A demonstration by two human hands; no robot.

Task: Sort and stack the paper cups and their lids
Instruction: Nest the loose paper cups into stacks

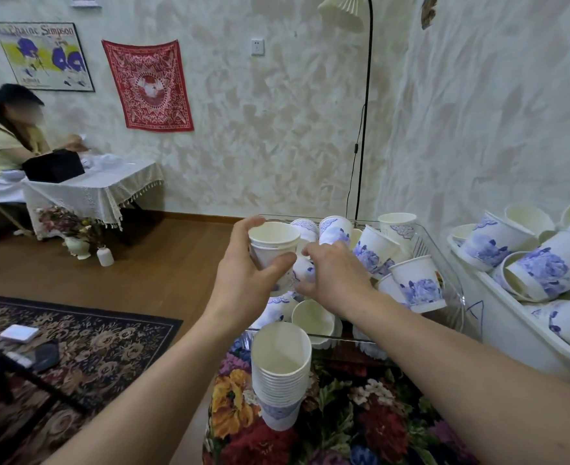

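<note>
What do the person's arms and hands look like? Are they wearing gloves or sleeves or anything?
No gloves and no sleeves in view: both forearms are bare all the way to the picture's bottom edge. The left hand and the right hand are bare too, with no rings, watch or bracelet that I can see. The fingernails that show look short and plain.

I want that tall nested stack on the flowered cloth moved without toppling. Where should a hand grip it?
Judging by its pose, grip the tall stack low, around the bottom cups beneath the bunched rims, coming in from the open left side. It stands upright and narrow, so a high grip might tip it.
</note>
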